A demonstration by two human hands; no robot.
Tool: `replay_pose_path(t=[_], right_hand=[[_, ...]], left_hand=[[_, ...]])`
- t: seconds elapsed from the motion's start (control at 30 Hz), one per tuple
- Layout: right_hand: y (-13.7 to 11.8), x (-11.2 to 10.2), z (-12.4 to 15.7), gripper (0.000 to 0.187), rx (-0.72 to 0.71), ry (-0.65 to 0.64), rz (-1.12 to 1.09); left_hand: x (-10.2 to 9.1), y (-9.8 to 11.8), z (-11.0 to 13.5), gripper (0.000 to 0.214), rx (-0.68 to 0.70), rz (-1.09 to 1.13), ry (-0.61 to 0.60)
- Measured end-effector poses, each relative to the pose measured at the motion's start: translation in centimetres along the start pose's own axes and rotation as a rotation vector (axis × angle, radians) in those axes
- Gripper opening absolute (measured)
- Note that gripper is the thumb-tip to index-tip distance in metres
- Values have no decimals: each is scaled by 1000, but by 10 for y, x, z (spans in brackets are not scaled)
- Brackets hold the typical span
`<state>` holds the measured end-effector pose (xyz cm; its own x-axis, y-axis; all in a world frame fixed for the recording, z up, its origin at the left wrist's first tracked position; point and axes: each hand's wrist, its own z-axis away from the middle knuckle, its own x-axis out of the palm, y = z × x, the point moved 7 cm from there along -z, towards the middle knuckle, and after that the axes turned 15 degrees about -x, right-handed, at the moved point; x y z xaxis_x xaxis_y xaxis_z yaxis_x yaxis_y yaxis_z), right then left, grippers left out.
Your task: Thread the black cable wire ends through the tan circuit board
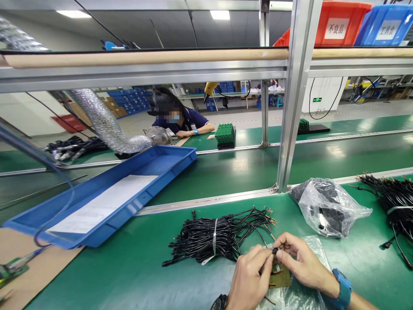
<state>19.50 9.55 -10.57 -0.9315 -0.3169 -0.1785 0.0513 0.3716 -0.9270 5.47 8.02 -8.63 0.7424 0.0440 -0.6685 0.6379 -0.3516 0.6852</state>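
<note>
My left hand point(250, 275) and my right hand point(300, 260) meet at the front of the bench, thumbs and forefingers pinched on a small black part point(275, 250). Its exact kind is too small to tell. Beneath my hands lie a brownish-green flat piece point(281, 277) with short reddish wires on it, and a clear plastic bag point(318, 249). Just left of and beyond my hands rests a bundle of black cables point(201, 237), tied with a white band, its bare coloured wire ends pointing right. My fingers hide part of the black part.
A long blue tray point(129, 202) holding white paper sits at left. To the right are a clear bag of black parts point(329, 209) and another cable bundle point(396, 202). A metal post point(292, 107) rises from the bench. Across the line, a person point(180, 112) leans on the bench.
</note>
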Motion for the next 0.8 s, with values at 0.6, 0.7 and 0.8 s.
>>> replay_pose_path(t=[0.6,0.7,0.8], right_hand=[[-7,-1,-1,17,-86,-98,224],[-9,0,-1,14,-115,-139,304],[-10,0,-2,14,-145,-178,347]], left_hand=[[4,-2,1,28,-1,-49,-25],[5,-3,2,27,4,-49,-21],[6,-5,2,23,1,-40,-8]])
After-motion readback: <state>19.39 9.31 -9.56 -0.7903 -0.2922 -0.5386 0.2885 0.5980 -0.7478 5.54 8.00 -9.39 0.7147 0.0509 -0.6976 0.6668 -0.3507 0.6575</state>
